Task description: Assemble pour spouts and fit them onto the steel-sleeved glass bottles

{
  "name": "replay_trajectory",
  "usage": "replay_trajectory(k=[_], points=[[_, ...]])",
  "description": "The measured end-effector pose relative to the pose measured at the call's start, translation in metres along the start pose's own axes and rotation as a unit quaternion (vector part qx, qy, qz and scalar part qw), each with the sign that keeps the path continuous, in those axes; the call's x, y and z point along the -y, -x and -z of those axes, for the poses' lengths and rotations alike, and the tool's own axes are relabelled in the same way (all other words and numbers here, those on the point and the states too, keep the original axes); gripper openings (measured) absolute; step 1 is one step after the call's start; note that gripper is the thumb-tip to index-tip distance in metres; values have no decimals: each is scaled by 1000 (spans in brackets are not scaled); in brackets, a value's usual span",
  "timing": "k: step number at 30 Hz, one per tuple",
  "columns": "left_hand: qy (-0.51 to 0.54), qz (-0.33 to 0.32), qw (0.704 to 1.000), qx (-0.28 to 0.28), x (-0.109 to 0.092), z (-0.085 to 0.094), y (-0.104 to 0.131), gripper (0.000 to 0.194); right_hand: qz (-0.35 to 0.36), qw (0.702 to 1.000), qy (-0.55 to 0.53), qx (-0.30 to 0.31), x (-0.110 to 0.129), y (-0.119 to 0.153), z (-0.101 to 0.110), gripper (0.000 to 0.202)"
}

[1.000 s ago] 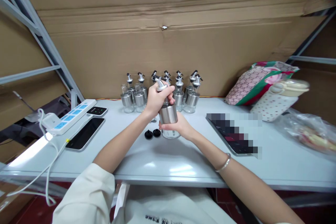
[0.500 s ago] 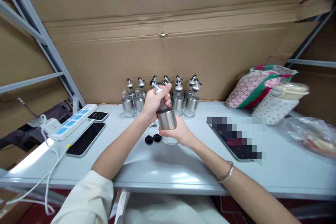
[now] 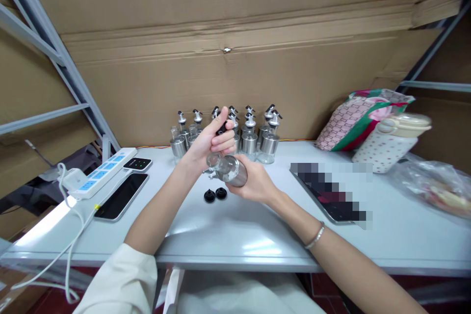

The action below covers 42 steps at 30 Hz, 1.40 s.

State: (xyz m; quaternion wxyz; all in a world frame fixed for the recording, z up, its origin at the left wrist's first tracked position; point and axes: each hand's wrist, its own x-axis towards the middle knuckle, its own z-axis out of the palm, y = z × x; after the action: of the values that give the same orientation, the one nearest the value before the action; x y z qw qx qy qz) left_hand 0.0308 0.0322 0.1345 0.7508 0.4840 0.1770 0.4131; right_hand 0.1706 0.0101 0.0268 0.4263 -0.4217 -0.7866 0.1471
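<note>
My right hand [image 3: 253,179] is wrapped round a glass oil bottle [image 3: 232,170] with a steel sleeve. The bottle is tilted, its uncapped mouth pointing left and towards me. Just above that mouth, my left hand [image 3: 215,140] is closed round a pour spout [image 3: 221,129]; only a dark part of it shows between the fingers. Two black stopper pieces [image 3: 215,195] lie on the table in front of the hands. Partly hidden behind the bottle neck are small silvery spout parts [image 3: 209,173]. Behind, several similar bottles [image 3: 270,142] stand in rows, most with spouts fitted.
On the left of the table [image 3: 184,235] are a power strip [image 3: 106,169], a phone [image 3: 121,196] and a small black device [image 3: 137,164]. To the right lie a tablet-like device [image 3: 316,196], a dotted flask [image 3: 386,147], a patterned bag [image 3: 353,122] and a clear plastic bag [image 3: 434,186].
The spout has come off the bottle and is now in my left hand, raised above it. My right hand has tipped the bottle from nearly upright, mouth towards me.
</note>
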Motion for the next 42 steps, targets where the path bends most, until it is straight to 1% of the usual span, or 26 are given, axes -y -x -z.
replay_trajectory(k=[2,4,5,6,8,10,11,13,15,17,19,21,25,26,27,28,29,31,32,33,34,35,37,39,40,42], points=[[-10,-53,998,-13,0,-3,2,46,10,1000,11,-19,-2,0,1,51],[-40,-143,988,-30,2,-5,3,44,-7,999,-3,-40,-2,0,0,49],[-65,-194,978,-41,4,-6,3,43,-18,999,-12,-47,-2,-1,-1,48],[-98,-244,963,-55,5,-6,3,42,-29,998,-21,-54,-1,-1,-1,47],[-177,-326,924,-97,7,-5,4,37,-47,996,-35,-67,0,-1,-3,48],[-262,-362,884,-135,6,-4,7,31,-69,994,-41,-78,1,-1,-3,48],[-303,-358,872,-143,4,-4,9,29,-83,992,-42,-82,1,-2,-3,48],[-375,-319,861,-125,-1,-5,13,25,-112,989,-42,-90,1,-3,-1,49],[-440,-275,851,-75,-5,-6,17,23,-128,985,-49,-104,2,-4,0,52],[-503,-255,826,-4,-6,-7,20,27,-130,983,-61,-117,2,-4,1,55],[-561,-256,785,54,-3,-6,20,34,-127,983,-62,-118,3,-4,1,55],[-619,-266,736,72,2,-6,20,43,-125,985,-48,-108,3,-3,-1,54],[-740,-259,620,37,5,-8,19,48,-105,988,-27,-109,4,-2,-5,54],[-759,-252,600,26,3,-8,20,47,-98,989,-24,-111,3,-2,-5,55],[-771,-238,590,21,0,-8,21,45,-93,989,-17,-111,2,-2,-6,55],[-777,-215,591,25,-3,-8,22,43,-90,990,-6,-107,1,-2,-6,55],[-778,-182,600,41,-7,-7,23,42,-87,991,9,-101,-1,-2,-7,53],[-763,-106,631,90,-11,-5,25,41,-79,992,40,-93,-4,-2,-7,51],[-752,-82,646,106,-11,-4,26,40,-74,992,47,-93,-5,-2,-8,51],[-745,-81,654,105,-10,-4,25,41,-70,992,46,-93,-5,-2,-8,52],[-742,-101,656,90,-8,-4,24,41,-68,992,38,-96,-5,-2,-8,52],[-744,-136,651,60,-5,-4,22,42,-67,992,30,-100,-5,-2,-9,53],[-749,-208,629,-5,1,-4,16,45,-62,991,19,-114,-5,-4,-8,55],[-746,-242,619,-49,5,-4,9,47,-49,989,17,-137,-5,-5,-6,58],[-738,-250,623,-65,5,-3,5,46,-35,988,14,-151,-5,-6,-5,60],[-710,-269,643,-97,3,3,-4,41,-2,982,1,-188,-6,-7,-2,59]])
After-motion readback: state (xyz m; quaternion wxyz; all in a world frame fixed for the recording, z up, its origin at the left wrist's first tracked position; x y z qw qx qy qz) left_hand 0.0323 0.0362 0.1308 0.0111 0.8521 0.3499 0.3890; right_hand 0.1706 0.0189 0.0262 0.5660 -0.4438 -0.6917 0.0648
